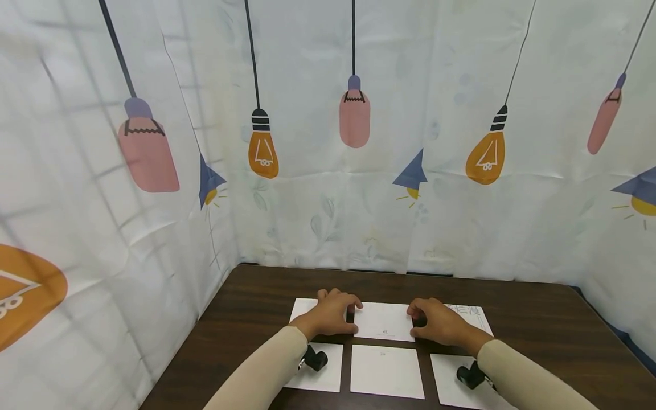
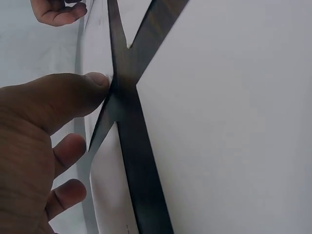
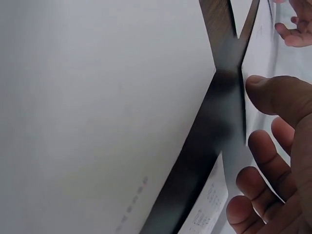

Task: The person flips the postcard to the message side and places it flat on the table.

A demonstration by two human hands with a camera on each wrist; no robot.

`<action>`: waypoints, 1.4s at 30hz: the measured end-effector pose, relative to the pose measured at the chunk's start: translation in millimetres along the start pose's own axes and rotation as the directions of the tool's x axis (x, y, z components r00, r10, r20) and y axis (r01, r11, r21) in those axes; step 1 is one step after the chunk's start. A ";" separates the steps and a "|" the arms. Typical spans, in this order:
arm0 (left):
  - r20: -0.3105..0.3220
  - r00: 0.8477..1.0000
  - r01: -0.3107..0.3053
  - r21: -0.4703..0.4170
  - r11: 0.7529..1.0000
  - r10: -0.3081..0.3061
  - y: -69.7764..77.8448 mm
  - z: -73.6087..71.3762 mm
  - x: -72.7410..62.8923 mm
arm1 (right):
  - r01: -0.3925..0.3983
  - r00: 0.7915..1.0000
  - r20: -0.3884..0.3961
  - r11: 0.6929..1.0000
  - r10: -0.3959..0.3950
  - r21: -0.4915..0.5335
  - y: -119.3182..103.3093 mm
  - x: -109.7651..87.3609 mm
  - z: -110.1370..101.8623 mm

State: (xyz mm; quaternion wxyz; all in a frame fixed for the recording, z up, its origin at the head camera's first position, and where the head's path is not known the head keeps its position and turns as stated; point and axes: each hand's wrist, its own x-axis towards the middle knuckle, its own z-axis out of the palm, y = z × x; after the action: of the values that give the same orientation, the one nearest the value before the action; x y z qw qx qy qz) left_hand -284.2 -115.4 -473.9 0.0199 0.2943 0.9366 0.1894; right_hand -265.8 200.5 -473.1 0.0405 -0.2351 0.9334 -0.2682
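White paper sheets lie in two rows on a dark brown table. My left hand (image 1: 332, 314) is at the left edge of the back middle sheet (image 1: 384, 323), its thumb and index finger apart along that edge. Opposite it, my right hand (image 1: 439, 323) has thumb and index finger at the right edge. The left wrist view shows the left thumb (image 2: 83, 90) by a sheet's corner, other fingers loosely bent. In the right wrist view the right thumb (image 3: 265, 92) meets a sheet's edge. The back left sheet (image 1: 303, 307) and back right sheet (image 1: 474, 315) are partly hidden by the hands.
Nearer me lie a front left sheet (image 1: 328, 376), a front middle sheet (image 1: 385, 373) and a front right sheet (image 1: 447, 392), with strips of table (image 1: 538, 330) between them. A white curtain (image 1: 318, 228) printed with lamps hangs behind the table and along its left side.
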 end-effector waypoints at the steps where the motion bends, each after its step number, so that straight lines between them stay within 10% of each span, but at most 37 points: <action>1: 0.003 1.000 0.001 0.000 1.000 -0.001 0.6 -0.6 0.1 | -0.001 1.000 0.000 1.000 0.001 0.003 0.1 -0.6 -0.6; 42: 0.044 0.994 -0.097 0.012 0.995 0.096 56.7 15.8 35.9 | -0.097 0.995 -0.031 0.995 0.097 -0.019 46.0 -36.6 -39.9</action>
State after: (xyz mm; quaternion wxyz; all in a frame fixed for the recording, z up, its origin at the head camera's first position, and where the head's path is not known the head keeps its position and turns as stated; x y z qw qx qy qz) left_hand -280.6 -47.2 -465.2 0.0290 0.3435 0.9219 0.1769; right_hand -260.6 270.9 -464.8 0.0372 -0.1860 0.9469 -0.2596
